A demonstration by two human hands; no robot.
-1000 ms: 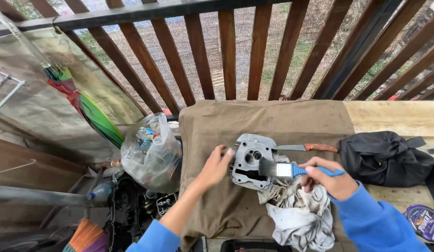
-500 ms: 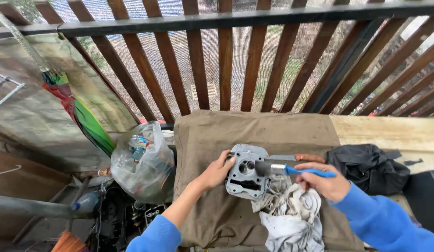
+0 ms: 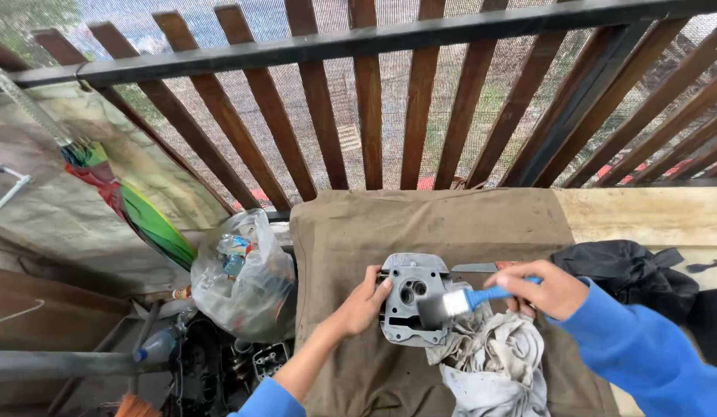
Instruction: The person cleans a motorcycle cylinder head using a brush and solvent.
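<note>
Our left hand (image 3: pixel 364 303) grips the left side of the grey engine part (image 3: pixel 411 300), lying mid-tabletop on the brown cloth (image 3: pixel 389 224). Our right hand (image 3: pixel 545 289) is closed around a blue-handled brush (image 3: pixel 460 303), its bristles touching the part above a crumpled rag (image 3: pixel 493 363). The cloth has free room toward its far edge.

Metal part: grey engine cylinder head (image 3: pixel 409 300) with round holes, lying flat on the brown cloth, its lower edge on a rag.
Brush: blue-handled paintbrush (image 3: pixel 460 302), lying sideways, its bristles touching the part's right edge.
</note>
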